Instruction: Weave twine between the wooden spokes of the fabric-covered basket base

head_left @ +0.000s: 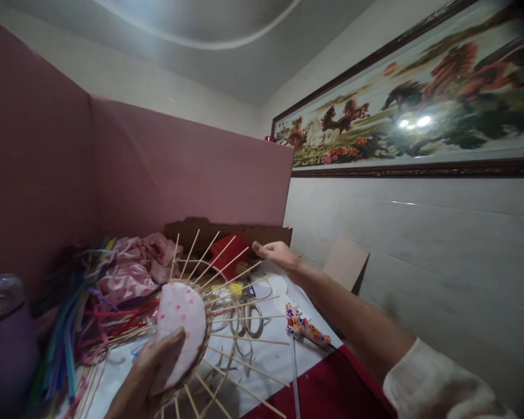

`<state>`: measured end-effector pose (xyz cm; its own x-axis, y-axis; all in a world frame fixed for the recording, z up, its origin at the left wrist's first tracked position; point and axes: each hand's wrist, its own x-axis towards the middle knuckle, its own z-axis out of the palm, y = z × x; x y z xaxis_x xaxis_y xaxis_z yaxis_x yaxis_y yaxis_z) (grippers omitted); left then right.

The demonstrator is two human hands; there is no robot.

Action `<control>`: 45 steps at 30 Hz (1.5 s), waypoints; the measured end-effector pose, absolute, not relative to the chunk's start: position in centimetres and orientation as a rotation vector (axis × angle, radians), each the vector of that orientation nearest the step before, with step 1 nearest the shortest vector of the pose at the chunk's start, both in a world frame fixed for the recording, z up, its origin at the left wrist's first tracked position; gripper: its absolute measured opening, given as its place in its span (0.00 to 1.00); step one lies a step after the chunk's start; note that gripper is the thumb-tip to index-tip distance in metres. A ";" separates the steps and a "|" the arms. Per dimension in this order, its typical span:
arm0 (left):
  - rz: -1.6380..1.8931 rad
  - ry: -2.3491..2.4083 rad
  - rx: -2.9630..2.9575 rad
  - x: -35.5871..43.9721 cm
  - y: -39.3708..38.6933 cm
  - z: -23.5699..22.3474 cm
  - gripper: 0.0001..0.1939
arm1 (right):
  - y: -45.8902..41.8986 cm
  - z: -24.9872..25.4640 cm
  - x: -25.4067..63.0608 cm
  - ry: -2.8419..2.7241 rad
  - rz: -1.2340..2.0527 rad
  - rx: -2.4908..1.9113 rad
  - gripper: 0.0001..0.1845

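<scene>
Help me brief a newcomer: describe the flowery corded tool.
Below and left of the framed horse picture is a white work surface. On it, right of the scissors, lies the tool. Its bright flower pattern and dark cord set it apart from the plain scissors.

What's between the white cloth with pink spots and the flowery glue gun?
In the head view, thin pale wooden sticks fan out there, with big-looped metal scissors beneath.

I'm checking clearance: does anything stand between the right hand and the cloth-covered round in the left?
Only the cloth-covered round's own thin sticks, fanning toward the right hand; no separate object visibly blocks the gap.
</scene>
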<state>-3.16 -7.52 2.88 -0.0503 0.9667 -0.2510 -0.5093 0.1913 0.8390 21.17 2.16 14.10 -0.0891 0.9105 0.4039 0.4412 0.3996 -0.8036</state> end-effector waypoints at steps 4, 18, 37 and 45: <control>1.330 1.041 0.630 -2.8 -7.8 3.3 0.22 | 2.7 13.2 20.0 -1.789 0.683 -1.313 0.25; 1.282 1.015 0.552 -2.9 -7.4 3.3 0.23 | 5.3 18.4 28.4 -1.231 0.064 -1.159 0.23; 1.269 1.011 0.649 -2.4 -8.0 3.3 0.12 | 0.2 13.6 18.9 -2.189 -0.118 -1.122 0.10; 1.235 0.982 0.677 -2.7 -7.3 2.0 0.14 | 0.0 11.2 17.0 -2.296 -0.366 -1.286 0.13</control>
